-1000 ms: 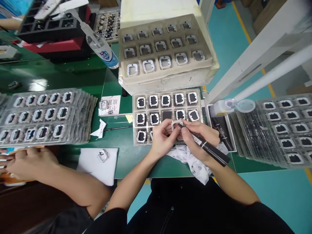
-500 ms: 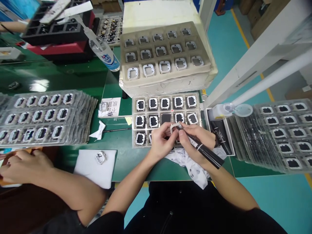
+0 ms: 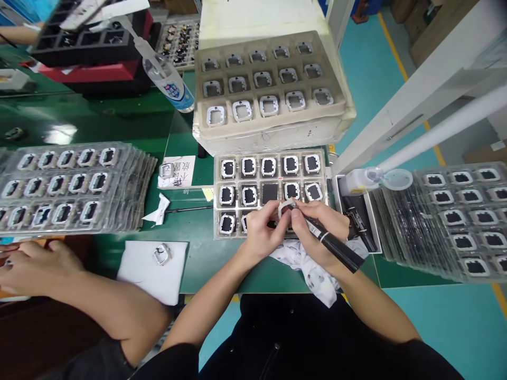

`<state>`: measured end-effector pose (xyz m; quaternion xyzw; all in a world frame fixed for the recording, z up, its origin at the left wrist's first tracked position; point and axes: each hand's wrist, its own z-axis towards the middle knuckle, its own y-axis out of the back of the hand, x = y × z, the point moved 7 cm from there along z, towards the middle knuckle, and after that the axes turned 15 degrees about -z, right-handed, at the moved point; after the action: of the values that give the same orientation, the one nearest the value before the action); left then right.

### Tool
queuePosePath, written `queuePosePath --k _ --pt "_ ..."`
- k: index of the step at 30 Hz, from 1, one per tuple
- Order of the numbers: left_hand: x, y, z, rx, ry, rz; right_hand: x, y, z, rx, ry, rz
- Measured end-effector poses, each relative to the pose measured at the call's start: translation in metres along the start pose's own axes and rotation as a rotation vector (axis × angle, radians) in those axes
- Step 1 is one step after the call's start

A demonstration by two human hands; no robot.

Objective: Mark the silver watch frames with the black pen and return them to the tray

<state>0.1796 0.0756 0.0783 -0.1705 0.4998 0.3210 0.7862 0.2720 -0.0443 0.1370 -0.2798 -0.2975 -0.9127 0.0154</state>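
My left hand [image 3: 264,232] grips a small white square frame [image 3: 285,206] by its left side, over the lower rows of a clear tray [image 3: 217,207]. A black marker [image 3: 336,248] is in my right hand [image 3: 317,227], its tip end against the frame and its thick end pointing down to the right. The right fingers also lie by the frame's right edge. White frames with black centres sit in the tray's pockets; one middle-row pocket shows only a dark square [image 3: 270,193]. My hands hide part of the bottom row.
Behind the tray, a beige tray [image 3: 249,126] of frames rests on a white foam box. Tray stacks stand left [image 3: 134,184] and right [image 3: 390,227]. A crumpled cloth [image 3: 317,279] lies below my right hand. Another person's arm [image 3: 106,295] is at the left, beside a white pad [image 3: 138,269].
The view has shifted slightly. Both hands keep nearly the same pose on the frame and marker; the other person's hand at the left has moved slightly.
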Motion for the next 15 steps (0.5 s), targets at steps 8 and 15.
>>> queuePosePath --k 8,15 --pt "-0.0018 0.0003 -0.0012 0.010 -0.009 0.033 0.0016 -0.0057 -0.0045 -0.021 0.082 -0.034" --pt "-0.0006 0.0002 0.0001 0.010 -0.005 0.027 0.0000 -0.0077 -0.0035 0.017 0.070 -0.027"
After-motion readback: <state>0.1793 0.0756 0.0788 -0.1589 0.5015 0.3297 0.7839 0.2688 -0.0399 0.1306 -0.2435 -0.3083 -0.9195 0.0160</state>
